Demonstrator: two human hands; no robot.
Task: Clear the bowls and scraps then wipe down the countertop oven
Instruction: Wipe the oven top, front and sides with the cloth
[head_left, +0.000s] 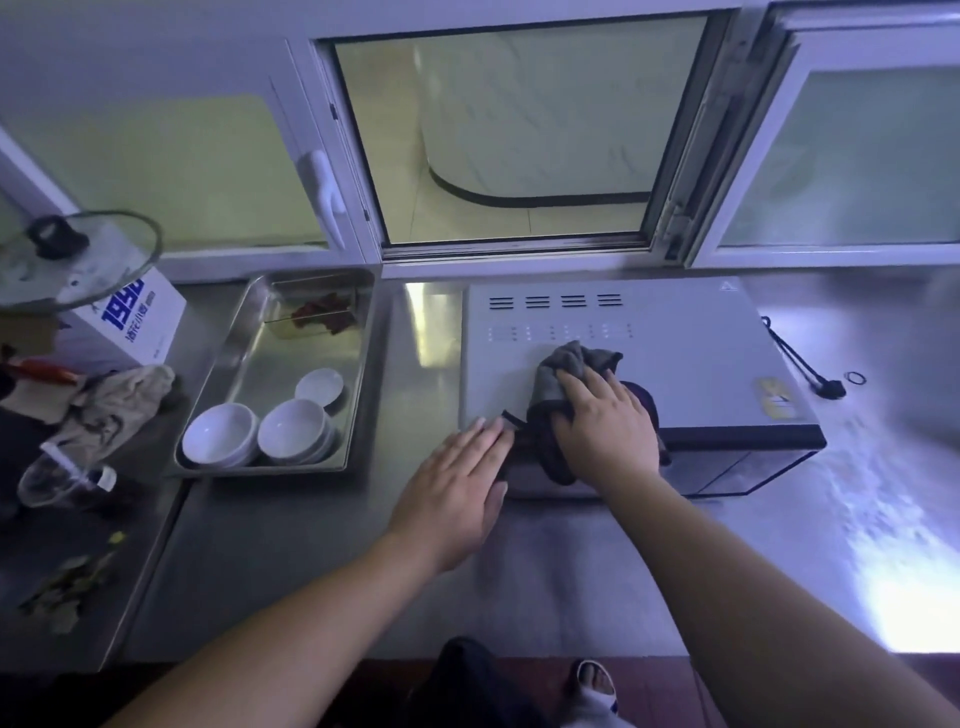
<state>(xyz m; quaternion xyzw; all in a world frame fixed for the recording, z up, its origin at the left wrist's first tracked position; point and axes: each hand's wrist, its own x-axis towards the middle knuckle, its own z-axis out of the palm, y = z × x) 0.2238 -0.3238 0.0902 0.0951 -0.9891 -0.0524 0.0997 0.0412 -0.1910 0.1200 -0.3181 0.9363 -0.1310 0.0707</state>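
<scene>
The silver countertop oven (691, 358) stands on the steel counter, its top facing me. My right hand (605, 423) presses a grey and dark cloth (571, 366) onto the oven's top near its front left. Flat and with fingers together, my left hand (457, 491) rests against the oven's front left corner, holding nothing. To the left, a steel tray (358, 379) holds three white bowls (293, 428) at its near end and a clear dish of red scraps (322, 312) at its far end.
A black power cord (802, 361) lies right of the oven. On the left are a crumpled beige rag (122, 402), a white box with blue print (137, 317), a glass pot lid (78, 260), a plastic cup (57, 480) and leaf scraps (67, 582). An open window is behind.
</scene>
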